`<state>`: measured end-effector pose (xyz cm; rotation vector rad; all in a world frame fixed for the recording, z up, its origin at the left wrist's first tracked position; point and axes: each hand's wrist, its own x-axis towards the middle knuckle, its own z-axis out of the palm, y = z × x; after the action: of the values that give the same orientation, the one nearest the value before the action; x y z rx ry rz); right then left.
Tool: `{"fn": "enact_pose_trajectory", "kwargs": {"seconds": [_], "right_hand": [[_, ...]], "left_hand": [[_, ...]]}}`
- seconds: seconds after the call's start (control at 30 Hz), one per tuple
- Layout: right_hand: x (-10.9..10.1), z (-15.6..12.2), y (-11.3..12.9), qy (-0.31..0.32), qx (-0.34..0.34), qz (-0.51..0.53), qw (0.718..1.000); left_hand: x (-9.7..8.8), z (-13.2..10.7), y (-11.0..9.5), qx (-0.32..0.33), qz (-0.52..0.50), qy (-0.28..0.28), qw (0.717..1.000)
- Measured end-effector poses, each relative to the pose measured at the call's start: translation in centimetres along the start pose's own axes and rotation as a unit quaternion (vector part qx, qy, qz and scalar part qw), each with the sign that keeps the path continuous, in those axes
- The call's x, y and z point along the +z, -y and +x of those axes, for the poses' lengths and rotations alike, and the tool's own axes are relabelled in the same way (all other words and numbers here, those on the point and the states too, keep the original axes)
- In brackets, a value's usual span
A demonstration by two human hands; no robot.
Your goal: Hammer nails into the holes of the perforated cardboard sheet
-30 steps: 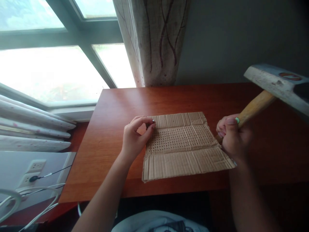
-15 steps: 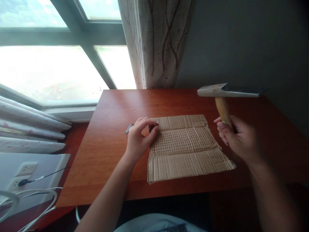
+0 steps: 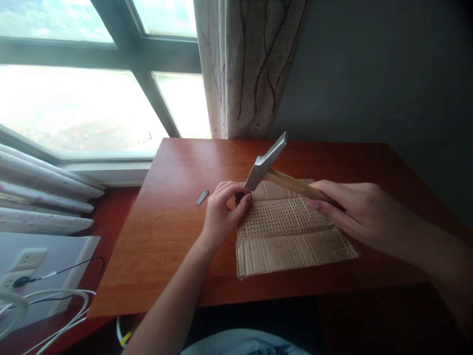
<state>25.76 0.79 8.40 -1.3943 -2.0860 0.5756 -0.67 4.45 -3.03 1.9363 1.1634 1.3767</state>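
Table: a reddish-brown wooden table (image 3: 162, 256), its far left part paler with window light.
Cardboard: a creased brown cardboard sheet (image 3: 295, 254) lies on the table, its middle band pierced with rows of small holes.
Nails: a small bunch of thin grey nails (image 3: 202, 197) lies on the wood, just left of the left hand.
Left hand: the left hand (image 3: 223, 212) is at the cardboard's far left corner, thumb and forefinger nearly meeting; the hammer head hides their tips, so I cannot tell what they grip.
Right hand: the right hand (image 3: 343, 212) is closed firmly around the wooden handle of a hammer (image 3: 268, 160), held over the cardboard, the head's lower end right at the left fingertips.
Window: a bright, grey-framed window (image 3: 81, 108) at left.
Curtains: a pale curtain (image 3: 251, 69) with dark wavy lines hangs behind the table.
Wall: dim grey at right; a socket (image 3: 31, 259) with a black plug at lower left, near looped white cables (image 3: 61, 296).
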Motion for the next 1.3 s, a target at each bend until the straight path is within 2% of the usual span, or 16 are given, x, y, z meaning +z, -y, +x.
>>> {"fn": "enact_pose_trajectory", "kwargs": {"seconds": [0.1, 0.13, 0.5, 0.9, 1.13, 1.3], "right_hand": [[0.1, 0.1, -0.3, 0.074, -0.024, -0.063, 0.995], [0.1, 0.0, -0.4, 0.077, -0.028, -0.074, 0.994], [0.3, -0.5, -0.7, 0.089, -0.035, -0.07, 0.993], [0.0, 0.0, -0.3, 0.073, -0.019, -0.058, 0.995], [-0.3, 0.4, 0.3, 0.047, -0.043, -0.057, 0.996], [0.2, 0.4, -0.3, 0.079, -0.044, -0.085, 0.992]], "left_hand": [[0.1, -0.1, 0.1, 0.0, -0.003, 0.001, 1.0], [0.1, -0.2, 0.1, 0.001, -0.006, 0.002, 1.0], [0.3, -0.4, 0.4, 0.013, -0.008, -0.01, 1.0], [0.3, -0.4, 0.3, -0.003, -0.013, -0.023, 1.0], [0.4, -0.5, 0.5, -0.007, -0.017, -0.031, 0.999], [0.4, -0.5, 0.4, -0.013, -0.011, -0.03, 0.999]]}}
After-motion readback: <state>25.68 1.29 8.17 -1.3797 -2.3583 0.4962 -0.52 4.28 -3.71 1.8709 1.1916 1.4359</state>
